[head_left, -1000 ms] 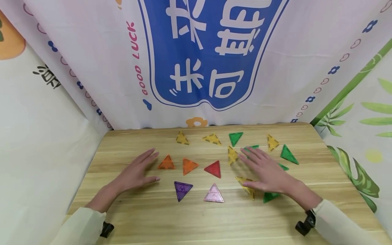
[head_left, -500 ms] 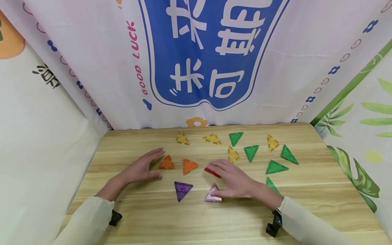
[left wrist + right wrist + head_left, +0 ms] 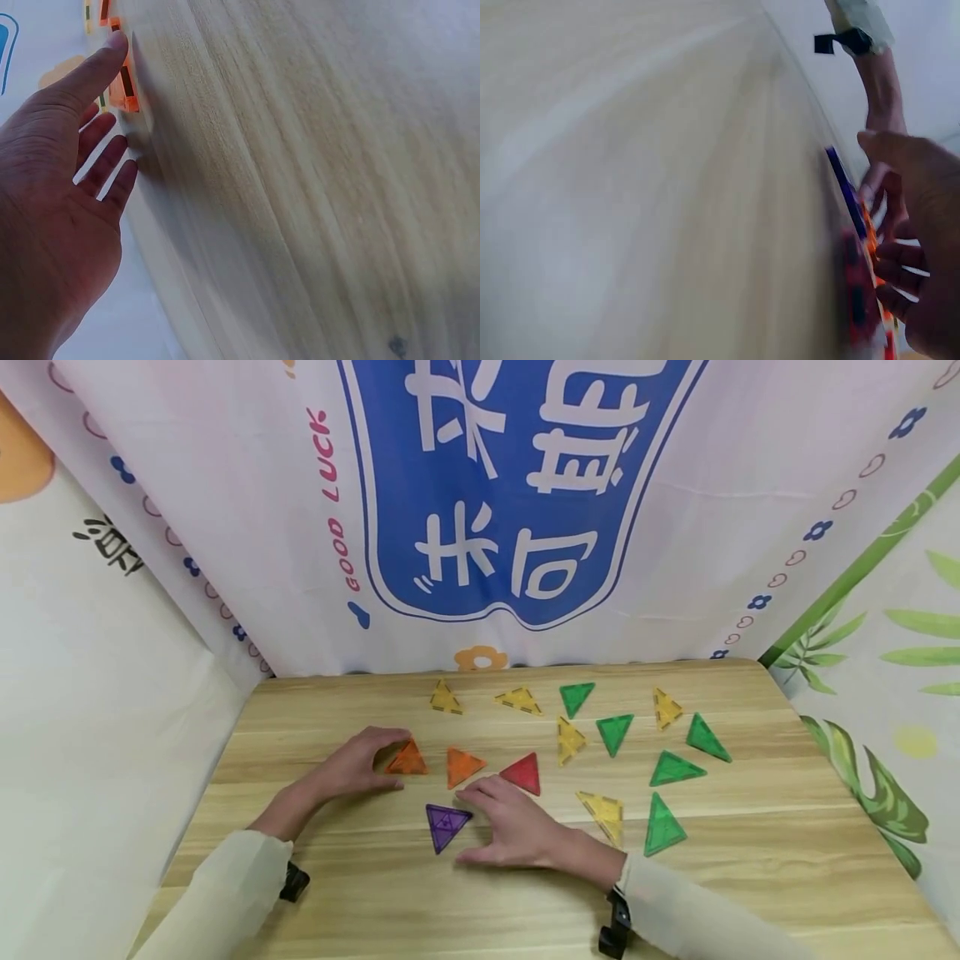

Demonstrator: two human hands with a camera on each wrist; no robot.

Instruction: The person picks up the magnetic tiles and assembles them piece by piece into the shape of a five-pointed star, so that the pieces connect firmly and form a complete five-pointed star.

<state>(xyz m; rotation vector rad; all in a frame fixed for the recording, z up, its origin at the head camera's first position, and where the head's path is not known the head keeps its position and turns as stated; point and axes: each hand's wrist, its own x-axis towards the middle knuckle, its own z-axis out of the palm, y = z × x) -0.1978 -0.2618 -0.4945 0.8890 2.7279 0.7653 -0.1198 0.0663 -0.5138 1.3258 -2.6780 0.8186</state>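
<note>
A pale wooden table (image 3: pixel 360 893) stands before a printed cloth backdrop (image 3: pixel 517 485), strewn with flat triangle tiles. In the head view, the left hand (image 3: pixel 352 768) curves its fingers over the orange triangle (image 3: pixel 407 759) at about nine o'clock of the cluster, touching its left edge; a firm pinch cannot be confirmed. The right hand (image 3: pixel 510 831) lies spread and relaxed just right of the purple triangle (image 3: pixel 446 825) at six o'clock, and seems to cover a tile. A second orange tile (image 3: pixel 463 767) and a red one (image 3: pixel 522 772) sit close by, so a sliding hand could knock them askew. The left wrist view shows the left hand's (image 3: pixel 67 202) fingers extended, a fingertip on the orange edge. The right wrist view, blurred, shows the right hand's (image 3: pixel 915 247) fingers loosely bent beside the purple edge; a shallow hold could slip.
</note>
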